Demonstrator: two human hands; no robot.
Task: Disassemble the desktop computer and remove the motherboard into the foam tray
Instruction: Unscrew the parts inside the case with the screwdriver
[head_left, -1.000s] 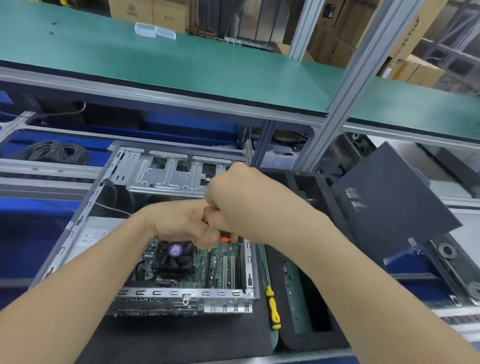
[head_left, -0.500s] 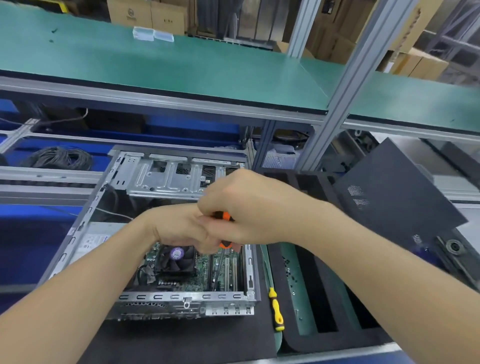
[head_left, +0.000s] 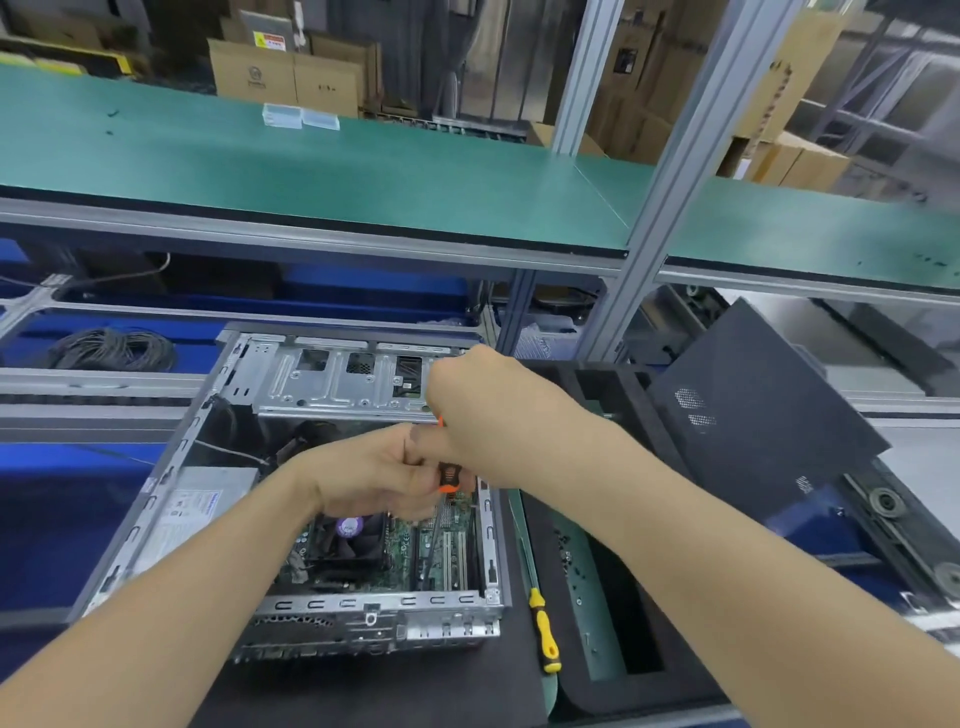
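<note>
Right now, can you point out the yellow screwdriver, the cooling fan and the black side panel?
yellow screwdriver (head_left: 544, 636), head view, on its yellow handle.
cooling fan (head_left: 349, 526), head view, on its purple hub sticker.
black side panel (head_left: 763, 400), head view, on its flat face.

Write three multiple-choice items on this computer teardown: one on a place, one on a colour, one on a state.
1. Where does the spare yellow screwdriver lie?
A. inside the computer case
B. on the black mat right of the case
C. on the green shelf

2. What colour is the handle of the screwdriver in the hands?
A. orange and black
B. blue
C. white

3. What is the state of the motherboard?
A. lying in the foam tray
B. held in the air
C. inside the case

Answers:
1 B, it rests beside the case.
2 A, orange and black show between the left hand and right hand.
3 C, the motherboard sits under the hands; the foam tray holds no board.
</note>
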